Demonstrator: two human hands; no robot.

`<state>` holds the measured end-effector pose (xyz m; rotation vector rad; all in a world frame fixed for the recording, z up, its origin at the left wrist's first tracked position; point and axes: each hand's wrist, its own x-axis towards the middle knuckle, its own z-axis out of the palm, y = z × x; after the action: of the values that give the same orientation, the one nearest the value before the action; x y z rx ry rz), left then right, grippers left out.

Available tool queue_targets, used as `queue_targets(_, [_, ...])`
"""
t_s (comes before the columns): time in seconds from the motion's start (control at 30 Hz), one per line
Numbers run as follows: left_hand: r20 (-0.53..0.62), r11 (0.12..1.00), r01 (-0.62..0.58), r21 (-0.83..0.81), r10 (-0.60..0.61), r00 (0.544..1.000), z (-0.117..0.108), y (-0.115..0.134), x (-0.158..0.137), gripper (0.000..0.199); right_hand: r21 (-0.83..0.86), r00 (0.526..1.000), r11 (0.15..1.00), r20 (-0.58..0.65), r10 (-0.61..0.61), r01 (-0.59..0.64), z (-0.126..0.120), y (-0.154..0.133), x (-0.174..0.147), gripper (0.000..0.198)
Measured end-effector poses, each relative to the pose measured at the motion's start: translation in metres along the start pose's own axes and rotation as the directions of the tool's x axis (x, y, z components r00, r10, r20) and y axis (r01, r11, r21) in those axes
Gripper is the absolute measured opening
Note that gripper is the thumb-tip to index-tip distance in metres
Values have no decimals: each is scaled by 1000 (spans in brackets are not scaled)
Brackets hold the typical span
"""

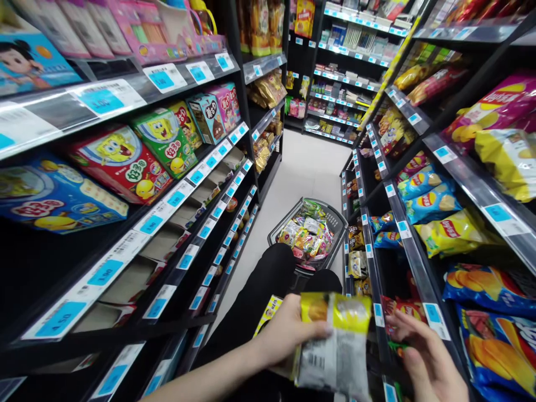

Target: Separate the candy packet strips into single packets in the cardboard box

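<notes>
My left hand is closed on a snack bag with a yellow top and a silver-white lower part, its thumb lying across the front. Another yellow packet shows behind that hand; whether the hand grips it too I cannot tell. To the right, my right hand is open with its fingers apart and nothing in it. It is beside the lower right shelf, near some red snack bags. Beyond my knees, a grey shopping basket on the floor is filled with colourful snack packets.
Close on the left, shelves with blue price tags carry cartoon snack boxes. The right shelves hold chip bags. Between them runs a narrow aisle floor towards a back shelf. My bent legs take up the near aisle.
</notes>
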<state>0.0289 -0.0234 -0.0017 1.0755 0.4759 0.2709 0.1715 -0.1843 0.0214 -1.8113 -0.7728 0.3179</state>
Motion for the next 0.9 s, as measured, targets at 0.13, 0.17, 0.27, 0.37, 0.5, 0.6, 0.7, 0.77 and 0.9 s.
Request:
queue_targets(0.13, [-271, 919, -106, -380, -1, 963, 5, 1, 1, 34, 506, 965, 824, 188, 183, -255, 39, 15, -19, 78])
queue_targets(0.17, [-302, 899, -123, -421, -12, 953, 8, -1, 0, 35, 584, 962, 764, 180, 207, -274, 51, 18, -23, 83])
queue_targets(0.27, [-389, 859, -156, -488, -54, 919, 16, -10, -2, 37, 698, 963, 683, 37, 265, -215, 73, 22, -30, 83])
queue_targets(0.37, [-427, 853, -172, -493, -65, 902, 19, -18, -5, 41, 701, 963, 687, -4, 271, -191, 77, 26, -30, 82])
queue_targets(0.5, [-318, 907, -174, -384, 47, 947, 6, -15, -7, 72, 669, 939, 698, 3, 343, -257, 67, 28, -29, 86])
queue_targets(0.6, [-281, 927, -268, -261, 193, 940, -14, -4, -7, 97, 637, 948, 741, -53, 314, -210, 54, 30, -29, 76])
queue_targets(0.7, [-121, 967, -224, -121, 209, 970, -28, 9, -8, 76, 415, 968, 906, -186, 171, -80, 38, 37, -28, 43])
queue_targets(0.77, [-10, 992, -116, 39, 117, 993, -32, 15, -8, 52, 220, 969, 975, -242, 50, 4, 26, 44, -25, 27])
queue_targets(0.9, [-60, 976, -52, 212, 66, 996, -28, 19, -7, 39, 191, 997, 980, -63, -53, 64, 4, 51, -12, 37])
